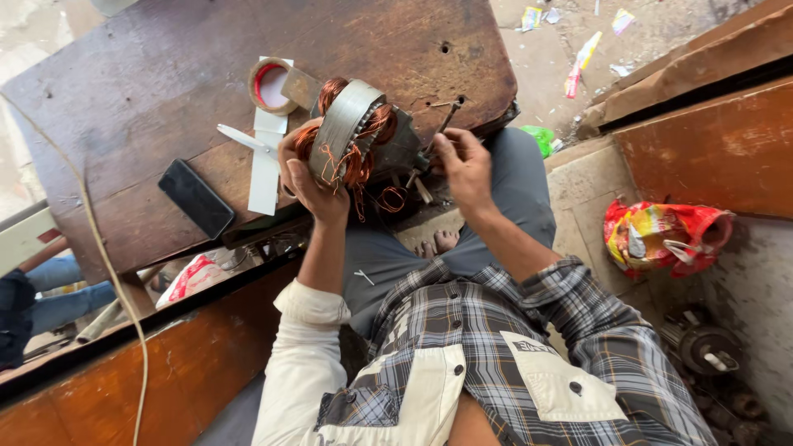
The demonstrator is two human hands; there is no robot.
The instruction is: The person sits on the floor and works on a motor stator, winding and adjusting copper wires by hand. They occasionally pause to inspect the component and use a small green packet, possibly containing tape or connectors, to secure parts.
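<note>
My left hand (307,177) grips a round metal motor stator (345,125) with copper wire coils (357,165) bulging from both ends. The stator stands on edge at the near rim of a dark wooden table (149,74). Loose copper wire ends hang down below it. My right hand (462,165) is just right of the stator, fingers pinched on a thin wire or small metal part; which one I cannot tell.
On the table lie a tape roll (269,85), white paper strips (266,169), scissors (244,139) and a black phone (196,198). A red plastic bag (665,235) sits at the right by wooden panels. Motor parts (706,347) lie on the floor lower right. Another person's legs (49,293) show at left.
</note>
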